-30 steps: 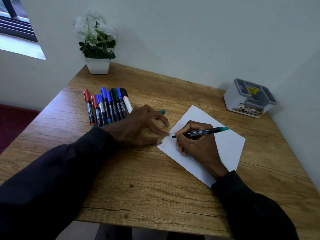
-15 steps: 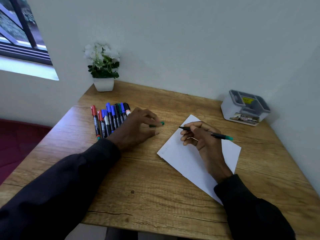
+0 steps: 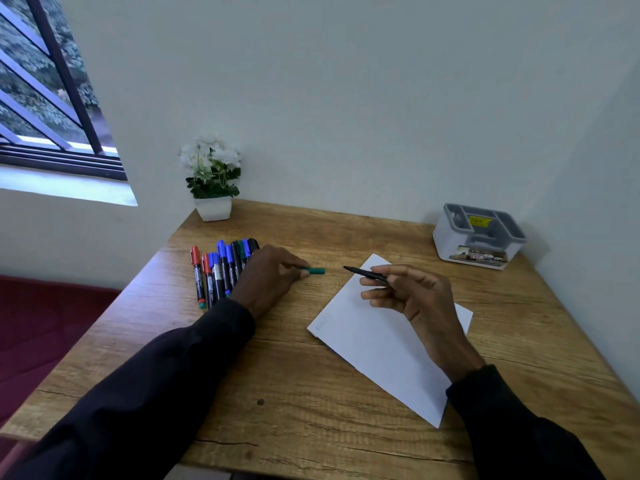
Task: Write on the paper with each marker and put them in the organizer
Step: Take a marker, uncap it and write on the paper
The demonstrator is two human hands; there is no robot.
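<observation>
My right hand (image 3: pixel 412 294) holds an uncapped black marker (image 3: pixel 365 273) above the white paper (image 3: pixel 377 344), tip pointing left. Faint marks sit at the paper's left corner. My left hand (image 3: pixel 268 275) rests on the table and pinches a green cap (image 3: pixel 314 271) that points toward the marker tip, a short gap apart. A row of several capped markers (image 3: pixel 221 271), red, blue, green and black, lies just left of my left hand. The grey and white organizer (image 3: pixel 479 235) stands at the far right of the table.
A white pot of flowers (image 3: pixel 213 178) stands at the table's back left corner by the wall. The wooden table (image 3: pixel 311 403) meets walls at the back and right. A window is at the upper left, a red surface lies below the table's left edge.
My right hand lifted the marker off the paper and turned its tip to the left. My left hand left the paper's edge and brought the green cap forward. The view tilted up.
</observation>
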